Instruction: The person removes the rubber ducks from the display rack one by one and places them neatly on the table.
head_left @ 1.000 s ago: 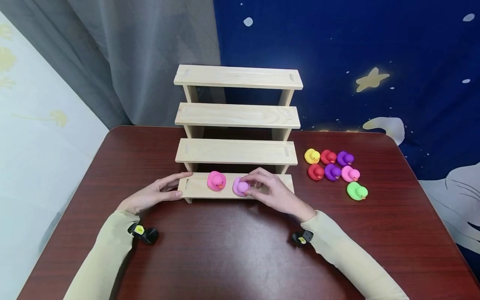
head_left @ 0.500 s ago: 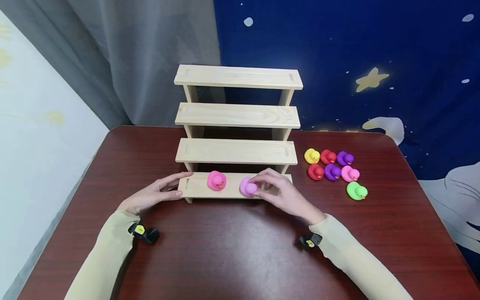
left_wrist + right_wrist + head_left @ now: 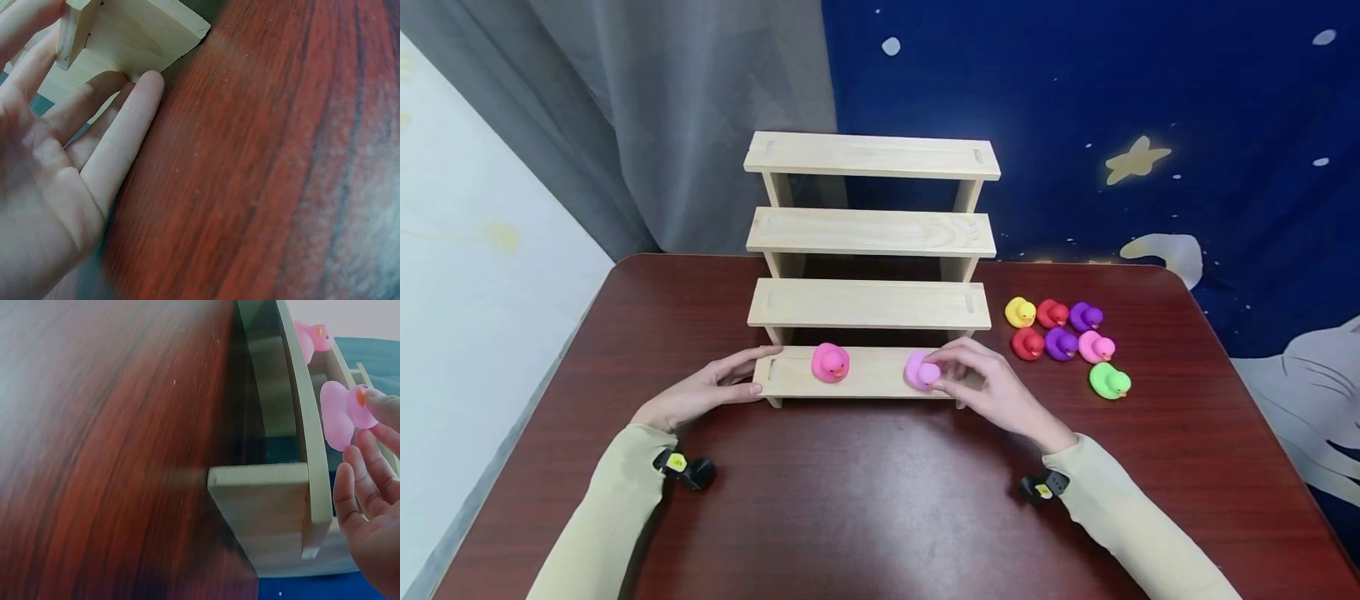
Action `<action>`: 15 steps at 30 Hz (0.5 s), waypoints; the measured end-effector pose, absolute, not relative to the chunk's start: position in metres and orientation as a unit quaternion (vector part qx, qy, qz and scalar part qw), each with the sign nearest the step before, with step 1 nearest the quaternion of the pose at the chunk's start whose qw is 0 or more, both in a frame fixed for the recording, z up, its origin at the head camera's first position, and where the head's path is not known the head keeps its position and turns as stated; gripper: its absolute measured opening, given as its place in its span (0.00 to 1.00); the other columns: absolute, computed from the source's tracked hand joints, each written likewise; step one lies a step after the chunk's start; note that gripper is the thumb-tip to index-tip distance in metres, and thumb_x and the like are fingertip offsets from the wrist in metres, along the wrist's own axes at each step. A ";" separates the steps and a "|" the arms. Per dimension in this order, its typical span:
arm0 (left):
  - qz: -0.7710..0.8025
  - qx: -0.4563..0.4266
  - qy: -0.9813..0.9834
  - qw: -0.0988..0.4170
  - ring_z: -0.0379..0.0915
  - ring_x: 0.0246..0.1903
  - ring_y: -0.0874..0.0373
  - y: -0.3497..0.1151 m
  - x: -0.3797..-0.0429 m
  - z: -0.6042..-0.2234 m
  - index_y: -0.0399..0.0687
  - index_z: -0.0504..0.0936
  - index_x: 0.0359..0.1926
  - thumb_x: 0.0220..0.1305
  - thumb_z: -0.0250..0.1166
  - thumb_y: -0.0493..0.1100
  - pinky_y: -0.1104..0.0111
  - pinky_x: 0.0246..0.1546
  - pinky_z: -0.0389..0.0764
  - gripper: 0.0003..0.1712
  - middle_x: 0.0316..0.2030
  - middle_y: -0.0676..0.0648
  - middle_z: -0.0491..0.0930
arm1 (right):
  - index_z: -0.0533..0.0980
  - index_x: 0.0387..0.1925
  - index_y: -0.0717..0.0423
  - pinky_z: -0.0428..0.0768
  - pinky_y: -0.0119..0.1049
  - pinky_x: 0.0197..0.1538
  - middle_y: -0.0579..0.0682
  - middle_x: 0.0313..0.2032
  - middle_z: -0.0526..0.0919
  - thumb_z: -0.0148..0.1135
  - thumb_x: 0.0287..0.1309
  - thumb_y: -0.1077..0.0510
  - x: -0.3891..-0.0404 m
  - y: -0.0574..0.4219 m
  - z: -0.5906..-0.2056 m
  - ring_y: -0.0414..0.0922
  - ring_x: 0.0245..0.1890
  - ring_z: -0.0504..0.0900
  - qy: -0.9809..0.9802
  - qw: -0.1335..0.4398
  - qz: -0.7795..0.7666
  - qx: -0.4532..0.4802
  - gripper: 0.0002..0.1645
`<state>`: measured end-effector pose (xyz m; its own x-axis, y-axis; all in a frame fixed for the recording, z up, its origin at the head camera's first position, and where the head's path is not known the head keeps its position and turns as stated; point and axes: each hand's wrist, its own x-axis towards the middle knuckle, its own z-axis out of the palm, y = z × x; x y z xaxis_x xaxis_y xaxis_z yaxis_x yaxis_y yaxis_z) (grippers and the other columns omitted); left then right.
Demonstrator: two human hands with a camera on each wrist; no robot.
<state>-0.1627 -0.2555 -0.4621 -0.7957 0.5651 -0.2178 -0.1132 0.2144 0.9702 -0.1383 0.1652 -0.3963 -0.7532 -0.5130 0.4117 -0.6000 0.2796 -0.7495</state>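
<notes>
A pale wooden step rack (image 3: 868,303) stands on the dark red table. At the left end of its lowest step, my left hand (image 3: 703,388) holds the board between thumb and fingers; in the left wrist view the lower fingers (image 3: 122,134) extend beneath it. On that step sits a hot-pink rubber duck (image 3: 831,363). Toward the right end, my right hand (image 3: 988,385) pinches a light pink-purple rubber duck (image 3: 921,371) by its head. The right wrist view shows this duck (image 3: 339,415) upright over the step, the thumb at its bill and other fingers loosely bent.
Right of the rack, several rubber ducks in yellow, red, purple and pink sit in two rows on the table, with a green duck (image 3: 1109,381) in front. A grey curtain (image 3: 700,125) and blue starry cloth (image 3: 1060,100) hang behind.
My right hand has moved rightward along the lowest step with the light pink-purple duck. My left hand and the hot-pink duck keep their places; the head view has shifted slightly.
</notes>
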 end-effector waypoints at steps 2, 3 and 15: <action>0.606 0.154 0.728 0.279 0.67 0.59 0.48 -0.256 -0.162 -0.462 0.57 0.63 0.72 0.68 0.62 0.39 0.66 0.53 0.73 0.34 0.64 0.41 0.65 | 0.80 0.44 0.65 0.75 0.44 0.30 0.57 0.35 0.78 0.68 0.50 0.74 -0.138 0.169 -0.396 0.48 0.29 0.75 -0.800 0.043 0.490 0.344 0.16; 0.606 0.153 0.730 0.278 0.67 0.59 0.49 -0.256 -0.162 -0.462 0.58 0.63 0.72 0.68 0.62 0.40 0.66 0.53 0.73 0.34 0.65 0.41 0.65 | 0.80 0.44 0.65 0.74 0.45 0.31 0.57 0.35 0.78 0.69 0.50 0.74 -0.138 0.170 -0.396 0.49 0.30 0.75 -0.802 0.044 0.488 0.342 0.17; 0.597 0.157 0.737 0.275 0.66 0.60 0.49 -0.256 -0.163 -0.462 0.59 0.63 0.71 0.68 0.62 0.40 0.67 0.54 0.72 0.33 0.66 0.43 0.64 | 0.80 0.44 0.65 0.74 0.38 0.38 0.56 0.37 0.80 0.69 0.48 0.75 -0.133 0.196 -0.395 0.52 0.31 0.77 -0.820 0.056 0.468 0.325 0.19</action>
